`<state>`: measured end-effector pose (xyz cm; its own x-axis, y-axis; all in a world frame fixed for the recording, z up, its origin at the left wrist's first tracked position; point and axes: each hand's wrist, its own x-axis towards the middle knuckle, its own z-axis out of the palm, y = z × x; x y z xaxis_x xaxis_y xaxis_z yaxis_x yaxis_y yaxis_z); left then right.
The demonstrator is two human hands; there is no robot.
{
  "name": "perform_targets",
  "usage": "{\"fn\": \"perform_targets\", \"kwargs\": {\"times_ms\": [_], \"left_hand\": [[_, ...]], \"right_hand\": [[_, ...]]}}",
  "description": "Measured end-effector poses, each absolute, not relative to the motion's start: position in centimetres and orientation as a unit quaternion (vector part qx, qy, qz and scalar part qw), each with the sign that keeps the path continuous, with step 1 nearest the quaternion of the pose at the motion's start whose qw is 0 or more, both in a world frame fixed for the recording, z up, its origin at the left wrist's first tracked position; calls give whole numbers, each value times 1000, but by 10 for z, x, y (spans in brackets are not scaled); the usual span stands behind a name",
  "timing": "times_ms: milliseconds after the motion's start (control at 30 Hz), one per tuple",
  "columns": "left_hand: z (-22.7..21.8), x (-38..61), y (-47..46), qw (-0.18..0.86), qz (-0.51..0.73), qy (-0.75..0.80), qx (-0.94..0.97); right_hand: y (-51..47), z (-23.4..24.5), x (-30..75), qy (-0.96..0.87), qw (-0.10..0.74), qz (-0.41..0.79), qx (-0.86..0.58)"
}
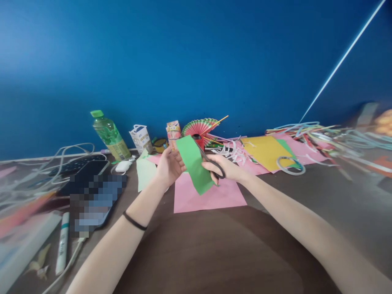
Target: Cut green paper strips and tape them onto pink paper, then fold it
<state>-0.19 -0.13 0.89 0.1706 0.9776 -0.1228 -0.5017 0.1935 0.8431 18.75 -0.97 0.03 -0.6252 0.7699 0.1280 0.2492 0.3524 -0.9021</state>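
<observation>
A strip of green paper (pixel 193 165) is raised above a pink sheet (pixel 211 198) lying on the table. My left hand (pixel 169 166) is at the strip's left edge, palm partly facing me, its curled fingers on the paper; part of the grip is hidden. In my right hand (pixel 225 166) is a pair of scissors (pixel 219 168) with dark handles. Their blades lie along the strip's upper right edge, mostly out of sight. Fingers of the right hand also come close to the strip's right side.
Along the blue wall stand a green-capped bottle (pixel 110 136), a carton (pixel 141 139) and a paper fan (pixel 200 128). A phone (pixel 101 200), marker (pixel 63 243) and cables lie left. Yellow paper (pixel 260 153), a tape-like ring (pixel 290 166) and paper strips (pixel 324 139) lie right.
</observation>
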Motion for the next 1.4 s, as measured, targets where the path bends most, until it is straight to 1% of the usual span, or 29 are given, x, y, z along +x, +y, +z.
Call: {"fn": "perform_targets", "kwargs": {"times_ms": [100,233,467,633,800,900,1000,1233,1400], "left_hand": [[6,-1,-2,715,489,338,368],[-1,2,-7,709,406,338,467],[-2,2,-12,731,371,272,504],[-3,3,-7,688,415,302,513],[8,-5,-3,588,540,363,480],[14,-13,1,523,604,379,468],[17,-20,5,487,638,400,443],[21,-24,8,455,663,457,380],[20,-24,9,463,668,445,376]], "right_hand": [[-7,-3,189,-767,295,473,-317],[-8,-1,188,-764,309,469,-319],[-12,2,183,-763,314,465,-322],[-8,-3,184,-742,326,482,-332],[-4,-6,187,-746,335,497,-290],[-6,-4,185,-743,327,481,-330],[-10,0,181,-727,319,491,-359],[-12,-3,179,-743,292,497,-340],[-12,-3,180,-760,266,478,-352]]}}
